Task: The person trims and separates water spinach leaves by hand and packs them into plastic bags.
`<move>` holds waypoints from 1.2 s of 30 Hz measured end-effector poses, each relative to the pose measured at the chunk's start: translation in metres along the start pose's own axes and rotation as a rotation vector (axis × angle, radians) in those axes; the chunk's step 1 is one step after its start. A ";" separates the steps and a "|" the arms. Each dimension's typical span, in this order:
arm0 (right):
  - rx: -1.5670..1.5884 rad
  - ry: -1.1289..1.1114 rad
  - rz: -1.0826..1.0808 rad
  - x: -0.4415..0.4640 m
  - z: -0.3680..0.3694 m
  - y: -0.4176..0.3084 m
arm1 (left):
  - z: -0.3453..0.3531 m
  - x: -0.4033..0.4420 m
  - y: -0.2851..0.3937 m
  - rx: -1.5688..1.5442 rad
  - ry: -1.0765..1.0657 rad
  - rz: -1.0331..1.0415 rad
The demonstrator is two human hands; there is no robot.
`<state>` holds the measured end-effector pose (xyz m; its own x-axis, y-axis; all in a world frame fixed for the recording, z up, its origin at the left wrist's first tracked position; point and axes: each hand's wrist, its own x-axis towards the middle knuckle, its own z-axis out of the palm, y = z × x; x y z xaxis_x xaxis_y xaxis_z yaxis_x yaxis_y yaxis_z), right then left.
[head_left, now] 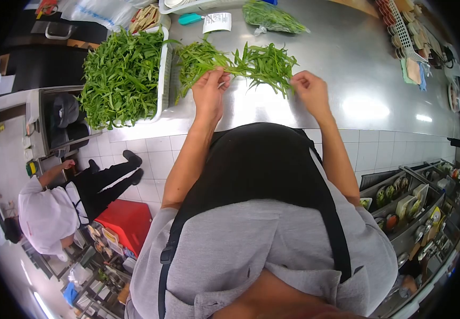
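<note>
Two loose piles of leafy greens lie on the steel counter, a left pile (pixel 201 56) and a right pile (pixel 270 65). My left hand (pixel 210 87) is closed on green stems at the near edge of the left pile, and the stems reach across toward the right pile. At the right end of the right pile, my right hand (pixel 311 90) has its fingers pinched together by the leaf tips; what it holds, if anything, is too small to name. A white basket (pixel 164 80) heaped with greens (pixel 126 77) stands left of my left hand.
Behind the piles lie bagged greens (pixel 273 17), a paper label (pixel 217 22) and a teal-handled tool (pixel 189 19). A perforated rack (pixel 404 32) with cloths stands at the right. Another person (pixel 54 212) is at the lower left, beside a red bin (pixel 129 223).
</note>
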<state>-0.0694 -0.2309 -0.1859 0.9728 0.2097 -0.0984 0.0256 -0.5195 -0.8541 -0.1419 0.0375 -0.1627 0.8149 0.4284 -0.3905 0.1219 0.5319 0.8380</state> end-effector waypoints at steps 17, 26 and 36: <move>0.550 -0.188 0.018 -0.001 -0.014 -0.034 | 0.024 -0.022 0.003 0.026 -0.279 -0.077; 0.503 -0.259 -0.088 -0.010 0.001 -0.046 | 0.034 -0.025 0.005 0.073 -0.369 -0.023; 0.302 -0.321 -0.196 -0.011 0.006 -0.059 | 0.030 -0.027 0.011 0.140 -0.317 0.030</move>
<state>-0.0834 -0.1978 -0.1370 0.8352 0.5489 -0.0329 0.0866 -0.1905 -0.9779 -0.1456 0.0101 -0.1313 0.9522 0.1826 -0.2451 0.1537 0.4071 0.9003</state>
